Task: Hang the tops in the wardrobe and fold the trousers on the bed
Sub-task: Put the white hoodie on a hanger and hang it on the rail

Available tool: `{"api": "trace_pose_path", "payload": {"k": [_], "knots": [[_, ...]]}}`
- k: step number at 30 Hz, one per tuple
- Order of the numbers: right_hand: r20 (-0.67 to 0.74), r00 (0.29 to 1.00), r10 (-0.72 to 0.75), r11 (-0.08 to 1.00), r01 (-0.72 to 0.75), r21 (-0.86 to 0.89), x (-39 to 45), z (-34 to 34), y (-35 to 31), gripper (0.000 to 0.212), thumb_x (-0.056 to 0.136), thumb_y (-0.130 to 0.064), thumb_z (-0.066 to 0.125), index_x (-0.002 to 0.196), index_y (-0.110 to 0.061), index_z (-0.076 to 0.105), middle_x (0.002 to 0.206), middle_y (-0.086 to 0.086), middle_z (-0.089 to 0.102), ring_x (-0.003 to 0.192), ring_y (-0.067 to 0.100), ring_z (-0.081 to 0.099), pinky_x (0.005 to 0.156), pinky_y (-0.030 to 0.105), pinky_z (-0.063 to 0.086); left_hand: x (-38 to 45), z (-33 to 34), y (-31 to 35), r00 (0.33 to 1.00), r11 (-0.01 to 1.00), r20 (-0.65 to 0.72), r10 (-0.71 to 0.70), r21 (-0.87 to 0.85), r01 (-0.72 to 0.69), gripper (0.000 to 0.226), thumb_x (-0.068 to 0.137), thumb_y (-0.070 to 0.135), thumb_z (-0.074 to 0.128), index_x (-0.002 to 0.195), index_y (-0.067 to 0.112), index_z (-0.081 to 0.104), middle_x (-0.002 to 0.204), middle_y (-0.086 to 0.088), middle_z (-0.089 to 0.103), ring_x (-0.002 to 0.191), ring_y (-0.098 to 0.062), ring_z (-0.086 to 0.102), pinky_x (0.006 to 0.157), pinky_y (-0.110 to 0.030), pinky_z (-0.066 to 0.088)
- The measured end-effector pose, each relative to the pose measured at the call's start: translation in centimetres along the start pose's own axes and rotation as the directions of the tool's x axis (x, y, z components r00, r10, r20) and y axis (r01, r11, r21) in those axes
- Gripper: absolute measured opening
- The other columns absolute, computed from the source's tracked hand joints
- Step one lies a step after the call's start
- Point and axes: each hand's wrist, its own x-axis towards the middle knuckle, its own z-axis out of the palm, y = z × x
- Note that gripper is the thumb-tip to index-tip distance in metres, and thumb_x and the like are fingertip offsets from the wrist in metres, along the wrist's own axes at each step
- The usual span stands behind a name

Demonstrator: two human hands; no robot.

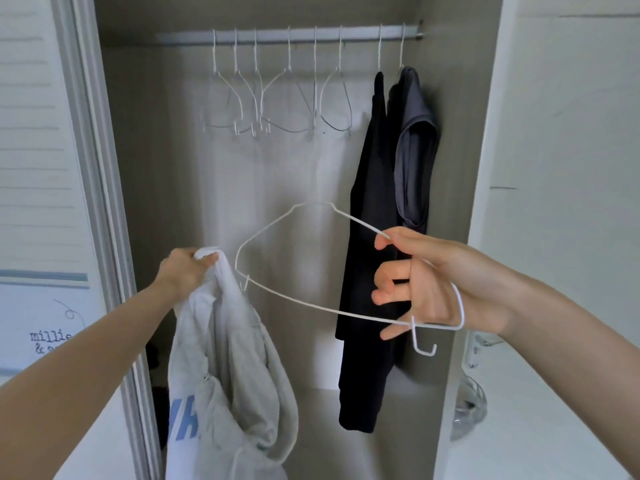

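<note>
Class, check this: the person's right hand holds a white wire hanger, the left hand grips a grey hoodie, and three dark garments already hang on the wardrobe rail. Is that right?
Not quite. The head view shows two dark garments on the rail, not three. The rest stands: the right hand holds the white wire hanger, and the left hand grips the grey hoodie.

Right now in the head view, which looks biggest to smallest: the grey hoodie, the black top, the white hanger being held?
1. grey hoodie, though it is nearer the camera
2. black top
3. white hanger
</note>
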Motion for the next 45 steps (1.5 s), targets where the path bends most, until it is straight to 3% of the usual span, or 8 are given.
{"api": "trace_pose_path", "payload": {"k": [3,6,9,17,26,31,40,45], "knots": [[0.129,0.991,0.037,0.999,-0.039,0.012,-0.6,-1.4,0.5,0.013,0.096,-0.041,0.05,0.102,-0.029,0.049,0.074,0.012,0.052,0.074,0.027,0.055,0.09,0.073,0.038,0.4,-0.1,-0.3,1.0,1.0,-0.002,0.01,0.024,-0.01,0.038,0.095,0.039,0.058,0.109,0.005,0.069,0.102,-0.015,0.068,0.091,-0.033,0.062,0.082,-0.037,0.047],[0.164,0.985,0.044,0.999,-0.048,0.021,-0.8,-2.2,0.7,0.015,0.095,-0.041,0.052,0.103,-0.029,0.049,0.07,0.008,0.043,0.065,0.023,0.047,0.076,0.051,0.048,0.5,0.2,0.1,0.998,0.997,-0.003,0.062,0.054,-0.061,0.03,0.095,0.039,0.058,0.096,0.011,0.068,0.091,-0.011,0.067,0.074,-0.022,0.058,0.069,-0.032,0.041],[0.187,0.982,0.026,0.999,-0.033,0.037,-1.0,-3.2,0.4,0.015,0.095,-0.04,0.053,0.103,-0.027,0.049,0.067,0.004,0.031,0.057,0.018,0.034,0.064,0.036,0.028,0.6,0.1,0.1,0.995,0.987,-0.001,0.1,0.127,-0.099,0.027,0.096,0.041,0.055,0.085,0.017,0.063,0.084,-0.007,0.065,0.068,-0.016,0.056,0.061,-0.029,0.037],[0.264,0.964,0.024,1.0,-0.026,0.004,0.2,-5.1,0.3,0.014,0.095,-0.037,0.052,0.102,-0.025,0.049,0.062,-0.001,0.024,0.052,0.015,0.023,0.062,0.036,0.019,0.9,-0.9,0.6,0.986,0.972,-0.087,0.14,0.203,-0.121,0.02,0.095,0.042,0.056,0.087,0.024,0.061,0.085,-0.006,0.065,0.078,-0.027,0.059,0.071,-0.034,0.041],[0.06,0.995,-0.085,0.996,0.087,-0.033,6.3,-0.8,7.4,0.016,0.103,-0.029,0.04,0.094,-0.022,0.051,0.059,-0.003,0.021,0.051,0.013,0.016,0.054,0.024,0.026,-1.9,1.6,5.1,0.959,0.96,-0.057,0.276,0.071,-0.272,0.02,0.093,0.036,0.061,0.079,0.025,0.069,0.081,-0.003,0.069,0.081,-0.028,0.062,0.077,-0.04,0.049],[-0.015,0.976,-0.219,0.975,0.218,-0.034,7.5,-1.7,9.7,0.02,0.101,-0.022,0.045,0.106,-0.019,0.064,0.06,-0.002,0.03,0.054,0.01,0.03,0.065,0.034,0.052,-3.3,0.2,8.3,0.951,0.942,-0.05,0.306,-0.126,-0.31,0.019,0.094,0.029,0.058,0.092,0.016,0.072,0.09,-0.005,0.071,0.088,-0.025,0.067,0.085,-0.046,0.052],[0.117,0.854,-0.507,0.835,0.454,0.31,5.9,-3.4,7.8,0.021,0.089,-0.029,0.063,0.104,-0.015,0.058,0.065,-0.003,0.032,0.061,0.012,0.035,0.078,0.05,0.043,-4.8,-5.4,14.2,0.846,0.823,0.117,0.52,-0.335,-0.459,0.031,0.089,0.022,0.051,0.111,0.022,0.073,0.115,0.002,0.071,0.111,-0.016,0.063,0.098,-0.034,0.046],[0.163,0.811,-0.562,0.792,0.47,0.391,4.5,-4.7,6.7,0.026,0.088,-0.032,0.067,0.103,-0.013,0.056,0.061,-0.005,0.036,0.059,0.013,0.037,0.071,0.045,0.046,-2.6,-6.5,13.4,0.774,0.661,0.038,0.631,0.496,-0.563,0.043,0.099,0.052,0.035,0.088,0.018,0.06,0.094,0.0,0.059,0.094,-0.015,0.045,0.095,-0.043,0.034]]}}
